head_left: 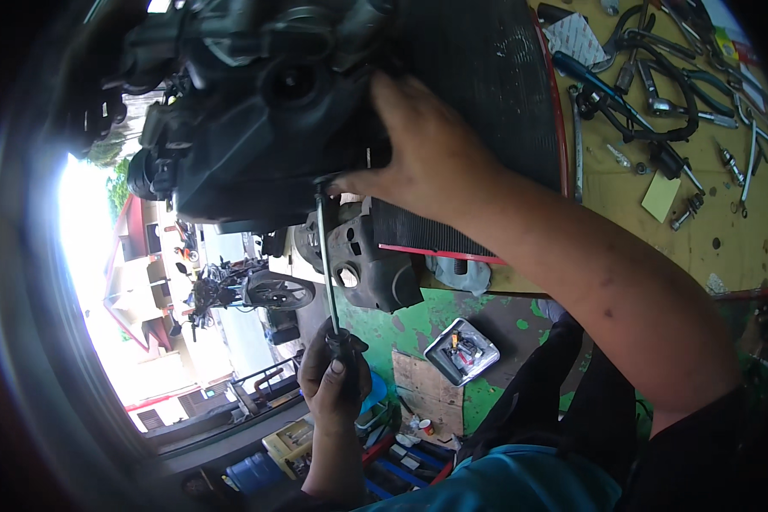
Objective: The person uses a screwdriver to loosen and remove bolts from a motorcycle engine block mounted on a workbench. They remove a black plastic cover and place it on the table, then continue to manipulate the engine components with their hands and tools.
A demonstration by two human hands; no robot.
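Above me is a large black plastic housing (247, 162), apparently part of a motorcycle. A screwdriver (326, 264) runs upward to its lower edge, tip against it or very near. My left hand (333, 375) is closed round the dark handle, low in the middle of the view. Reaching across from the right, my right hand (418, 149) grips the housing's side. Its thumb lies beside the screwdriver tip, while the other fingertips are partly hidden at the dark plastic. Whether a screw sits at the tip, I cannot make out.
A bench (657, 230) on the right carries pliers, wrenches, a ratchet and other loose tools. Beside the housing is a black ribbed mat (503, 111) with a red edge. Below are a grey plastic cover (367, 264) and a white tray (462, 352) of small parts on the floor.
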